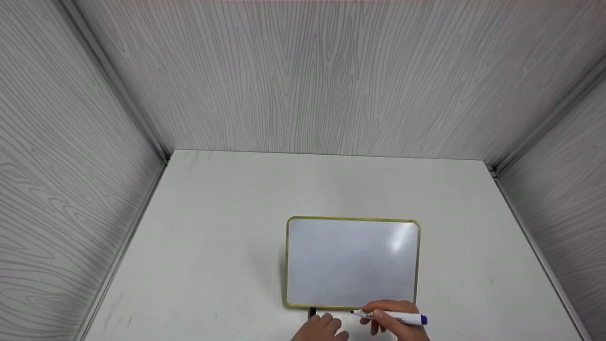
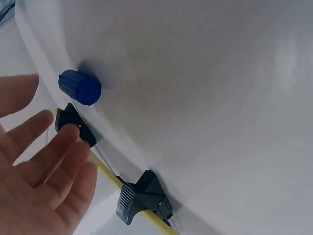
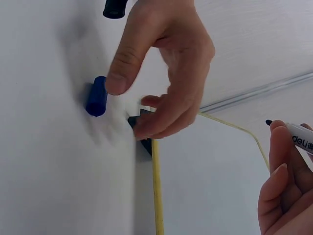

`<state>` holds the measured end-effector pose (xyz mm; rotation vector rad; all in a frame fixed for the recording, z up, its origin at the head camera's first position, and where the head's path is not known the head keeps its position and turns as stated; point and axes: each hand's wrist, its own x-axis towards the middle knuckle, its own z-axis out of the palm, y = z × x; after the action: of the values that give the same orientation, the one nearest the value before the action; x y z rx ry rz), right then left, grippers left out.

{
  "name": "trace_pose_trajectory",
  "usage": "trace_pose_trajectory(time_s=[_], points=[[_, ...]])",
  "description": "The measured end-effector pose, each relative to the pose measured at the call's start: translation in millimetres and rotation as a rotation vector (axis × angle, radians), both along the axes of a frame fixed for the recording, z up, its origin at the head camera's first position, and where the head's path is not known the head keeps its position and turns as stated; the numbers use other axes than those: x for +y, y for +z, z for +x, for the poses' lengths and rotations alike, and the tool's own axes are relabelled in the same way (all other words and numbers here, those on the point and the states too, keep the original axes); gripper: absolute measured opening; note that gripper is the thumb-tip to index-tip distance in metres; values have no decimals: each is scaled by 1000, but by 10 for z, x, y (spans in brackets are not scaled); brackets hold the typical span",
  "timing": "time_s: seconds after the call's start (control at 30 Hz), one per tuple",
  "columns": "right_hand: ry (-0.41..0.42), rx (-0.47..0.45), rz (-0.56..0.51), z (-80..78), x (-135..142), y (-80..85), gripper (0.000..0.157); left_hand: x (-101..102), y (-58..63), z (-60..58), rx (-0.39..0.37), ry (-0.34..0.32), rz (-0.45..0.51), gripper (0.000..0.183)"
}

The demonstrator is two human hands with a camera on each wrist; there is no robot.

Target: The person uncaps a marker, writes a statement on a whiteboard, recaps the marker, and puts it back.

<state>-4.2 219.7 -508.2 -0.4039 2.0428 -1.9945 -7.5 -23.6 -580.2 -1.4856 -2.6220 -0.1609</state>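
Observation:
A whiteboard (image 1: 350,263) with a thin yellow frame stands in front of me. Below its lower right edge my right hand (image 1: 397,319) grips a white marker (image 1: 402,318) with a blue end. The marker's dark tip (image 3: 268,122) is bare and points left. My left hand (image 1: 324,328) is near the board's lower left edge. Its fingers are spread and loosely bent in the left wrist view, with nothing held. Close to them a blue marker cap (image 2: 80,88) sits on the white table (image 2: 210,107); in the right wrist view the left thumb (image 3: 117,81) is beside this cap (image 3: 97,96).
Dark clip-like feet (image 2: 144,198) hold the board's yellow lower edge. A black cylindrical piece (image 3: 115,9) shows at the top of the right wrist view; its kind is unclear. Grey wood-grain panels (image 1: 284,76) enclose the table at the back and sides.

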Motion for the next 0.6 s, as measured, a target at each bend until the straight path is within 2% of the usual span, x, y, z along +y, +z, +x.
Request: trace_pose_trajectory(time_s=[0.1,0.3,0.47,0.53,0.6], points=[[-26,-19,-16,-16,-37,5,27,-55,51,-50,86,126,160,24],[-148,-101,-31,-63,-118,32,26,-168,226,-197,29,383,478,42],[-225,-54,20,-124,-194,29,24,-261,305,-344,43,518,631,58],[-247,-24,27,-150,-233,20,19,-300,317,-390,17,580,675,65],[-266,1,29,-173,-276,8,13,-340,320,-424,-39,642,715,70]])
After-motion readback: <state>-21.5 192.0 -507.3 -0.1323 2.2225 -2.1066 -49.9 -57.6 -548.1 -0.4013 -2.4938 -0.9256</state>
